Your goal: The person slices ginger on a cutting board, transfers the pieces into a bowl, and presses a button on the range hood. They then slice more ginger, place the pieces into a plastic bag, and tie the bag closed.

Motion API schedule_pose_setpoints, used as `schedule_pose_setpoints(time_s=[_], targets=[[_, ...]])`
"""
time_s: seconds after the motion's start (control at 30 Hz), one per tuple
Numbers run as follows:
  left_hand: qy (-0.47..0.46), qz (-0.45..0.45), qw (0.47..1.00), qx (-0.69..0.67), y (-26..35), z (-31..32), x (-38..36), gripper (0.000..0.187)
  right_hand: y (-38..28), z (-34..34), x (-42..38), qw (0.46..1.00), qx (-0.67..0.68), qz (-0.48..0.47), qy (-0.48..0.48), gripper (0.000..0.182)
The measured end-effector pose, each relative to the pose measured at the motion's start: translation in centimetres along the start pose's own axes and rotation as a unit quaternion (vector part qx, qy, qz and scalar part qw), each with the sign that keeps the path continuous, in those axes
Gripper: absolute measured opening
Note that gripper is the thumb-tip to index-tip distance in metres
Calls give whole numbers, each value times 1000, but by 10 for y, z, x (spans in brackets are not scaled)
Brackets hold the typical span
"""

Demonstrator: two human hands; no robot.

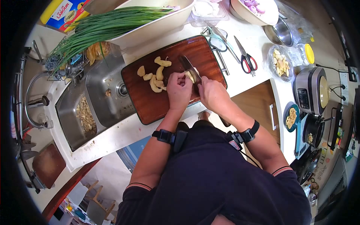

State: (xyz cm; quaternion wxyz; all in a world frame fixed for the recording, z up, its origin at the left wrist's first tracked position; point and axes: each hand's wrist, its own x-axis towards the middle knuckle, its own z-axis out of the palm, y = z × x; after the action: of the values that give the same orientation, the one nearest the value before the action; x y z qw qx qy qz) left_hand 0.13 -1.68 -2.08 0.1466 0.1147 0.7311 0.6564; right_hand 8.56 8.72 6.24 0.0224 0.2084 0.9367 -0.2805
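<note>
My left hand (179, 92) is closed on a pale yellow piece of peeled ginger (190, 77) over the dark red-brown cutting board (141, 107). Gripped in my right hand (214, 96) is a kitchen knife (187, 64), its blade against that piece and pointing away from me. My fingers cover the knife's handle. To the left of my left hand, several loose ginger pieces (154, 84) lie on the board.
Left of the board is a double sink (107, 101) with brown peelings. Green onions (112, 24) overhang a cream tub (153, 28). Red-and-black-handled scissors (248, 63) and a bowl of sliced ginger (280, 63) lie to the right. A multicooker (309, 92) stands farther right.
</note>
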Motion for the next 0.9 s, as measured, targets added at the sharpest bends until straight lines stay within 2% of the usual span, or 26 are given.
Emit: schedule_pose_setpoints(time_s=[0.3, 0.43, 0.67, 0.73, 0.9], targets=[[11, -1, 1000, 0, -7, 1, 2, 11, -13, -30, -16, 1000, 3, 12, 10, 20], [17, 18, 999, 25, -2, 1, 1, 10, -11, -29, -22, 1000, -14, 15, -13, 19], [13, -5, 1000, 13, 3, 1, 0, 11, -18, -38, -26, 997, -29, 43, -53, 21], [10, 16, 998, 55, 8, 0, -1, 9, -16, -39, -27, 997, -32, 37, -57, 21], [10, 16, 999, 31, 7, 0, -1, 8, -13, -29, -19, 997, -39, 27, -64, 21]])
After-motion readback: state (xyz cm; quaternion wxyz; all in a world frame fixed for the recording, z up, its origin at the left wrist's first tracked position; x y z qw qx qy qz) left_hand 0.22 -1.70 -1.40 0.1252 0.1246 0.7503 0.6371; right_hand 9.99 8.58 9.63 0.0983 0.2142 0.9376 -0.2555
